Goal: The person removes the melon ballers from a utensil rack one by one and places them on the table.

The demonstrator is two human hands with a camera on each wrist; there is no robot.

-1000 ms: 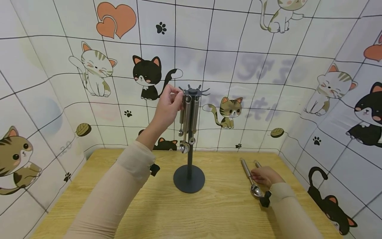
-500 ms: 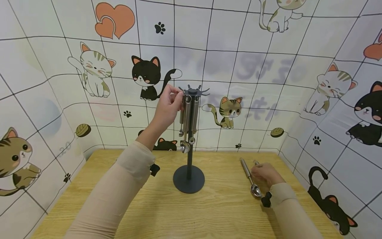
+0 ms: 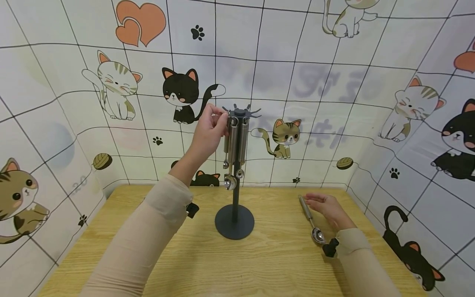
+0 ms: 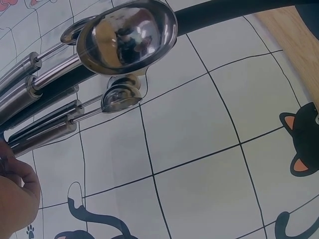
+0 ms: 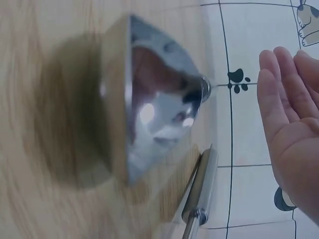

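Note:
A dark utensil stand [image 3: 235, 198] with a round base and radiating hooks bears several metal scoops [image 3: 239, 142], handles up and bowls down. My left hand [image 3: 209, 128] pinches at the handle end of a scoop near the hooks. In the left wrist view an oval scoop bowl [image 4: 127, 37] looms close, and the left fingers [image 4: 22, 179] meet the handle ends. My right hand [image 3: 328, 208], fingers nearly straight, hovers beside a scoop [image 3: 308, 212] lying on the table. In the right wrist view that hand [image 5: 299, 124] holds nothing, above a metal handle [image 5: 202, 184] and beside a near, blurred bowl [image 5: 159, 99].
The wooden table [image 3: 178, 255] ends at a wall covering [image 3: 323, 128] with cat drawings, which also rises on both sides. A dark camera [image 3: 330, 247] sits at the right wrist, close to the lying scoop's bowl.
My right hand has risen away from the table, its fingers straightening, and now hides the second handle it was touching. My left hand and the stand have stayed put.

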